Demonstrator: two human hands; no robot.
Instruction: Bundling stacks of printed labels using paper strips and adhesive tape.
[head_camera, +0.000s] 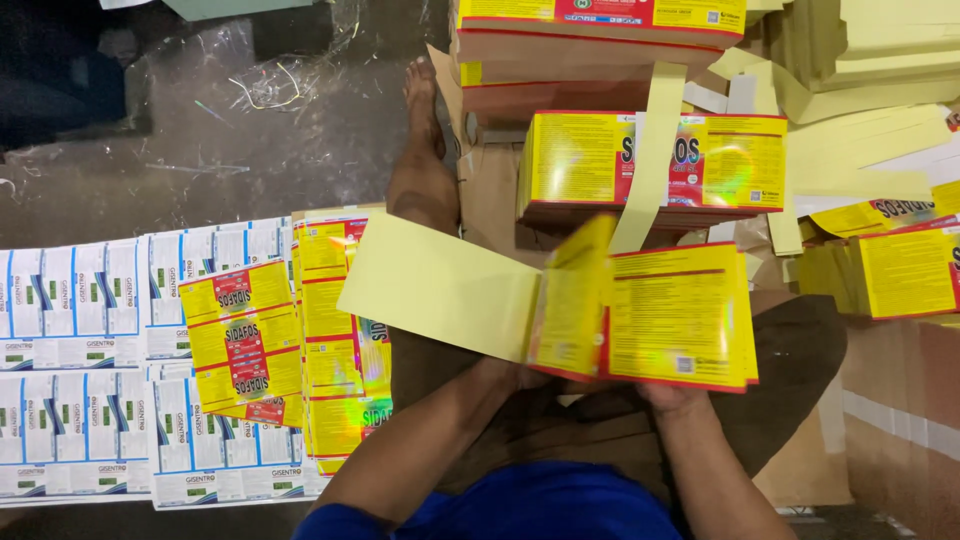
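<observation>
Both of my hands hold a stack of yellow and red printed labels over my lap. My right hand grips the stack from beneath at its near edge. My left hand holds the stack's left side, where one label is bent upward and blurred. A pale yellow backing sheet sticks out to the left from under that label.
Peeled yellow and red labels lie on blue and white label sheets on the floor at left. More label stacks and pale yellow backing strips are piled ahead and right. My bare foot rests on the floor.
</observation>
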